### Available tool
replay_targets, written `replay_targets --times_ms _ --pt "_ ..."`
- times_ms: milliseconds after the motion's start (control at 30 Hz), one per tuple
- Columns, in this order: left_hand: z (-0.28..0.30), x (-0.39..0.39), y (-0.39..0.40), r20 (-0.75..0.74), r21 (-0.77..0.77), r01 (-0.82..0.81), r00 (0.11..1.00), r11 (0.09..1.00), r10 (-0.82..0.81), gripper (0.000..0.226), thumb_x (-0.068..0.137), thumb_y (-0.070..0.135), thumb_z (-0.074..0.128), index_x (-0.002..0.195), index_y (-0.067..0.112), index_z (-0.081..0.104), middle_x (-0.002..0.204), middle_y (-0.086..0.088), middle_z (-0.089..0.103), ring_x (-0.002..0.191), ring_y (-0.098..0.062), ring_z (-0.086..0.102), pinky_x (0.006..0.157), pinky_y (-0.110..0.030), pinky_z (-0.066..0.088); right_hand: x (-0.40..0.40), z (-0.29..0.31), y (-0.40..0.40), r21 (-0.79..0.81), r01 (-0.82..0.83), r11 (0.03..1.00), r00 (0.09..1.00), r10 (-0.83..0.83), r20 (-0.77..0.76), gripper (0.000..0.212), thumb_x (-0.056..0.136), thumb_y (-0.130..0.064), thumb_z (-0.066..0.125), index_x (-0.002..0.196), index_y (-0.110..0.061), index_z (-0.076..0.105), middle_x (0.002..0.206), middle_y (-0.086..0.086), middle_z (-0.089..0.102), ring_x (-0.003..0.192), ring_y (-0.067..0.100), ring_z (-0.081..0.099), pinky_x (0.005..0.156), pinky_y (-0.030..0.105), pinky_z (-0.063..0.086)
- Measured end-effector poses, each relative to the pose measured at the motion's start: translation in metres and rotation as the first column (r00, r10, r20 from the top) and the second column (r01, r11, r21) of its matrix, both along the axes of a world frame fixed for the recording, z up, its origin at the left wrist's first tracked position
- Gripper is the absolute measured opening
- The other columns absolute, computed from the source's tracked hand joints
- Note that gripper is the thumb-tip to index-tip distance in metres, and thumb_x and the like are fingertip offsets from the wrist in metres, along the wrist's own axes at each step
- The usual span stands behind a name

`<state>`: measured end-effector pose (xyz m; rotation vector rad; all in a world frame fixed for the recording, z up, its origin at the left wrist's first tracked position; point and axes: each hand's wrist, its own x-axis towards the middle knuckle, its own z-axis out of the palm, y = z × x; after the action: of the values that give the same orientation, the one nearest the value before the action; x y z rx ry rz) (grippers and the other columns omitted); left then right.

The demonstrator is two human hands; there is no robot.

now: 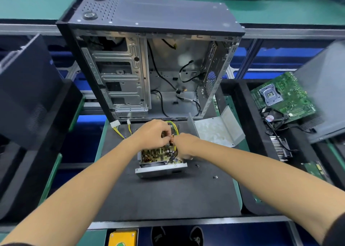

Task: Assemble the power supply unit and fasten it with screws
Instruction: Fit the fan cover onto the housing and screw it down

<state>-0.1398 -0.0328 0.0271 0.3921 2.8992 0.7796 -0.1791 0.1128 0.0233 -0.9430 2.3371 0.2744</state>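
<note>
Clearly the work is only begun: the power supply (pixel 160 160) lies open on the black mat (pixel 168 195), its cover (pixel 216 130) aside, two screws (pixel 197 165) loose. Both hands, left hand (pixel 153 133) and right hand (pixel 183 146), pinch parts of its board.

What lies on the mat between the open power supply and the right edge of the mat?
In the head view, two small dark screws lie loose on the black mat, right of the power supply; the rest of that stretch is bare.
</note>
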Motion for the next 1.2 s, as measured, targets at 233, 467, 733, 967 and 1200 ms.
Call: replay_targets --times_ms 233,467,733,967,1200 --pt "-0.003 0.008 0.003 0.084 0.031 0.017 0.996 0.999 -0.020 0.008 0.084 0.015 0.065 0.080 0.012 0.071 0.077 0.008 0.064 0.074 -0.012 0.056 0.071 -0.026 0.041 -0.002 0.013 0.000 -0.050 0.111 0.993 0.994 -0.110 0.008 0.013 0.080 0.004 0.057 0.080 -0.007 0.052 0.102 0.017 0.059 0.064 0.023 0.052 0.054 0.028 0.042" --pt "-0.007 0.014 0.009 0.236 -0.036 0.107 0.967 0.994 -0.096 0.011 0.083 0.012 0.064 0.088 0.017 0.073 0.074 0.015 0.060 0.068 -0.004 0.052 0.067 -0.025 0.038 0.002 0.006 -0.002 -0.078 0.220 0.972 0.974 -0.214 0.077 0.021 0.080 0.004 0.058 0.100 -0.001 0.064 0.094 0.015 0.065 0.072 0.028 0.059 0.050 0.026 0.044" --pt "-0.011 0.013 0.012 0.342 -0.139 0.330 0.901 0.934 -0.267 0.023 0.088 0.014 0.064 0.109 0.023 0.070 0.097 -0.002 0.062 0.093 -0.023 0.055 0.083 -0.042 0.047 0.002 0.003 0.006 -0.019 0.203 0.979 0.977 -0.201 0.076 0.013 0.077 0.006 0.063 0.077 -0.005 0.057 0.062 0.007 0.052 0.063 0.026 0.055 0.038 0.024 0.035" --pt "-0.019 0.016 0.011 0.268 -0.116 0.240 0.942 0.964 -0.203 0.023 0.085 0.016 0.068 0.106 0.023 0.074 0.091 0.000 0.063 0.091 -0.020 0.056 0.080 -0.037 0.046 0.002 -0.008 0.007 -0.129 0.319 0.939 0.947 -0.311 0.083 0.027 0.083 0.003 0.056 0.066 -0.009 0.040 0.066 0.006 0.047 0.055 0.020 0.048 0.041 0.026 0.034" --pt "-0.019 0.015 0.005 0.255 -0.056 0.140 0.959 0.989 -0.121 0.004 0.083 0.016 0.073 0.085 0.014 0.074 0.076 0.009 0.058 0.073 -0.010 0.053 0.067 -0.019 0.038 0.004 -0.010 0.007 -0.126 0.316 0.940 0.949 -0.311 0.058 0.027 0.079 0.007 0.054 0.065 -0.009 0.039 0.064 0.006 0.045 0.058 0.021 0.048 0.049 0.027 0.037"
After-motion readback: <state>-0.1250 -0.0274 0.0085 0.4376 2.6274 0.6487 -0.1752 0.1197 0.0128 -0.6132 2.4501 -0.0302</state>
